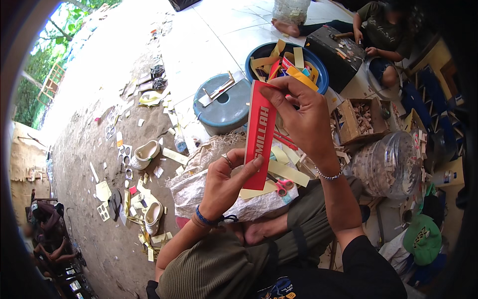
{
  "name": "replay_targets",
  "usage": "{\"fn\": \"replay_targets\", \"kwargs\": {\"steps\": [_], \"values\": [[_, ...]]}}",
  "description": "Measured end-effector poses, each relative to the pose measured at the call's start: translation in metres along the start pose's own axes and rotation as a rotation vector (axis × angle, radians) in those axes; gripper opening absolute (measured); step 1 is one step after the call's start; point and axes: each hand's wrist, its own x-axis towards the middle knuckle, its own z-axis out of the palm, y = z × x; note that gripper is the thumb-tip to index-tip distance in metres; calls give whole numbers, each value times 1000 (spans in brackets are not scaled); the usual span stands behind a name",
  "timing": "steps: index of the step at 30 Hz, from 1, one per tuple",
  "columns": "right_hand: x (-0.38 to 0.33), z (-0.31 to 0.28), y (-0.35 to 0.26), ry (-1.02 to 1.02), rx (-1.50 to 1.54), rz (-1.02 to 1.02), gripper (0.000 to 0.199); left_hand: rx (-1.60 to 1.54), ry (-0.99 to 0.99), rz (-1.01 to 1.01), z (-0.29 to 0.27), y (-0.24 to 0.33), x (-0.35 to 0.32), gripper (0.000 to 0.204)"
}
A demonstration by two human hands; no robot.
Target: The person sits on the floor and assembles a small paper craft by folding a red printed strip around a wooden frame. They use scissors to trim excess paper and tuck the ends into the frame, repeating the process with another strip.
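A long red card strip [260,132] with pale lettering is held upright in front of me by both hands. My left hand [224,179] grips its lower part, thumb across the front. At the top, my right hand [302,117] pinches the upper corner between thumb and fingers. Beneath the strip, a white woven sack [201,192] lies over my lap area. Pale yellow card strips [289,173] and scissors with pink handles [284,187] rest on it. Just beyond my right hand, a blue basin [322,67] holds yellow, red and orange card strips.
An upturned grey-blue tub [221,113] carries a small wooden frame [216,89]. To the right are a box of wood bits [343,110], a clear jar [386,174] and a green cap [422,240]. Another person works at a black box [332,50]. Clogs [145,154] and scraps litter the left ground.
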Motion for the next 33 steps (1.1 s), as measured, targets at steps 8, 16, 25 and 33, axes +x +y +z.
{"fn": "replay_targets", "kwargs": {"steps": [8,16,25,33], "values": [[1,1,2,4,1,13,16,8,5,4,-1,-2,2,26],[1,0,2,1,-11,28,16,46,-8,12,-2,-1,2,26],[2,2,3,16,-24,-3,16,28,2,10,-1,-2,2,26],[2,2,3,13,-33,-19,16,23,0,6,-1,-1,1,26]]}}
